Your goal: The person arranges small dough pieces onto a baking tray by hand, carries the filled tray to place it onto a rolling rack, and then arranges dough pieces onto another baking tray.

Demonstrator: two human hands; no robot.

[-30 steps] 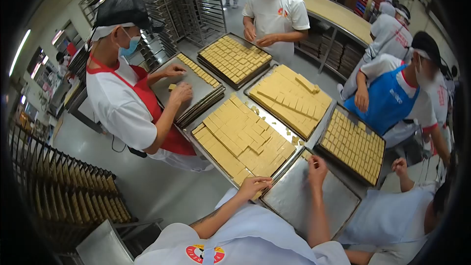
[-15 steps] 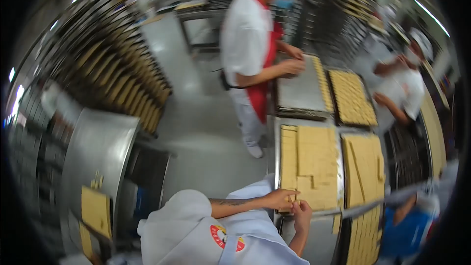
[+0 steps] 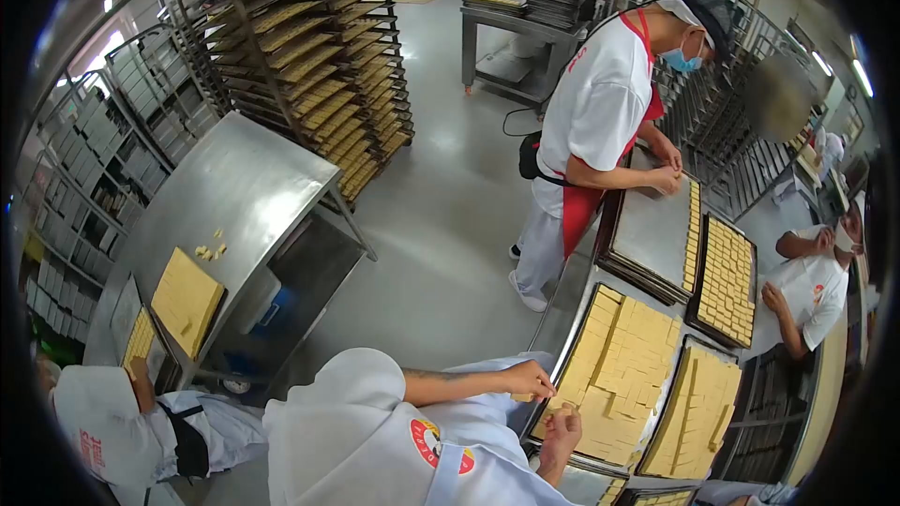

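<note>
My left hand [image 3: 530, 379] is at the near left corner of a tray of cut yellow dough [image 3: 619, 365], its fingers pinched together near a small yellow piece. Close beside it, my right hand [image 3: 562, 431] is closed over the same corner, with a bit of yellow dough [image 3: 564, 409] at its fingertips. What lies inside the left fingers is too small to make out. Below my right hand, part of a bare metal tray [image 3: 583, 484] shows.
A co-worker [image 3: 600, 122] in a red apron works over a metal tray [image 3: 652, 234]. Another person [image 3: 808, 286] stands at far right. Trays of yellow pieces [image 3: 725, 281] and dough [image 3: 692, 408] lie alongside. A steel table [image 3: 234, 197] and loaded rack [image 3: 309, 56] stand left.
The view has swung left, bringing the steel table and rack into sight. My right hand has moved from over the bare tray to beside my left hand at the dough's corner.
</note>
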